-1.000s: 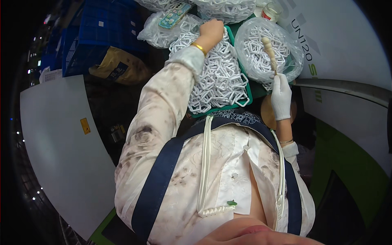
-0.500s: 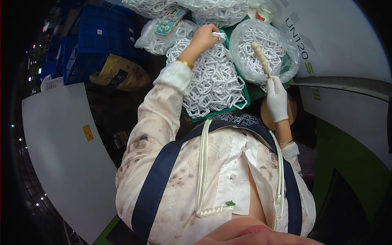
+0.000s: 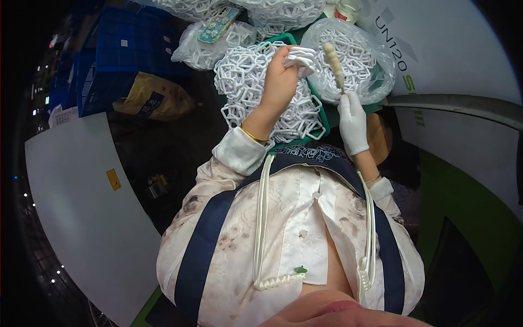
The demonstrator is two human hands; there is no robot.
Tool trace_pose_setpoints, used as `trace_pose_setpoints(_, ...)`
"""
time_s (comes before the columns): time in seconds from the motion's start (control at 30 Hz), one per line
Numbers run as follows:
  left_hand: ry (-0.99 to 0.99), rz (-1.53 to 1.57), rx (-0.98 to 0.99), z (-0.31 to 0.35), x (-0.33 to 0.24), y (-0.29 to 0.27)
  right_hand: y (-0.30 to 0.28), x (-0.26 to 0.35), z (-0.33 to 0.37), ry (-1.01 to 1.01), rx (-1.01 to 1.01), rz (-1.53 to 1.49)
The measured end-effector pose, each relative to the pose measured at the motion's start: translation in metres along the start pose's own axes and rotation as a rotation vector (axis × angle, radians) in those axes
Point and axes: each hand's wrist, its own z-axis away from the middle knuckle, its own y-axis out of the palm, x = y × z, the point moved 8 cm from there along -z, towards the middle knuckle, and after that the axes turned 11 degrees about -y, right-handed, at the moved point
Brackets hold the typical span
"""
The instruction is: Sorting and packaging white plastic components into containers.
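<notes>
My bare left hand (image 3: pixel 279 82) is closed on a small stack of white plastic frames (image 3: pixel 301 56), fanned out past the fingertips. It is raised over a green tray (image 3: pixel 326 121) heaped with the same angular white frames (image 3: pixel 256 90). My right hand (image 3: pixel 353 125), in a white glove, grips a slim tool (image 3: pixel 333 64) by its thin shaft. The tool's cream, bulbous handle points up and away from me; its lower end is hidden in the glove. Just beyond that hand, a clear plastic bag (image 3: pixel 385 82) stands open with more white frames inside.
Filled plastic bags (image 3: pixel 188 50) line the far side, and a patterned phone (image 3: pixel 219 24) lies on one. A glass jar (image 3: pixel 347 11) stands far right. Blue crates (image 3: pixel 139 54) and a brown paper bag (image 3: pixel 155 98) are at left. Pale machine panels (image 3: pixel 81 207) flank me; a round brown seat (image 3: pixel 379 139) shows at right.
My left hand has drawn back from the tray's far edge toward me and the middle, and its stack of frames now shows clearly. The right hand keeps its grip on the tool.
</notes>
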Motion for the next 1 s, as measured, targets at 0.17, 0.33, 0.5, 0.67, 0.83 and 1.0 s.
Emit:
trace_pose_setpoints(0.17,-0.186,0.475,0.145,0.005,0.045,0.03,0.008,0.054,-0.023,-0.09,-0.032,-0.401)
trace_pose_setpoints(0.33,-0.299,0.451,0.099,0.009,0.056,0.037,-0.002,0.066,-0.038,-0.119,0.072,-0.192)
trace_pose_setpoints(0.5,0.478,-0.861,-0.003,0.028,-0.027,0.04,-0.005,0.066,-0.035,-0.063,0.242,-0.091)
trace_pose_setpoints(0.67,0.073,-0.641,0.114,0.008,0.002,0.033,-0.015,0.074,-0.025,-0.249,0.007,-0.192)
trace_pose_setpoints(0.83,-0.476,0.363,0.18,-0.002,0.052,0.023,-0.015,0.039,0.007,-0.194,0.157,0.088)
trace_pose_setpoints(1.0,-0.59,0.834,0.437,-0.006,0.075,0.023,-0.035,0.029,0.011,-0.192,0.188,0.276)
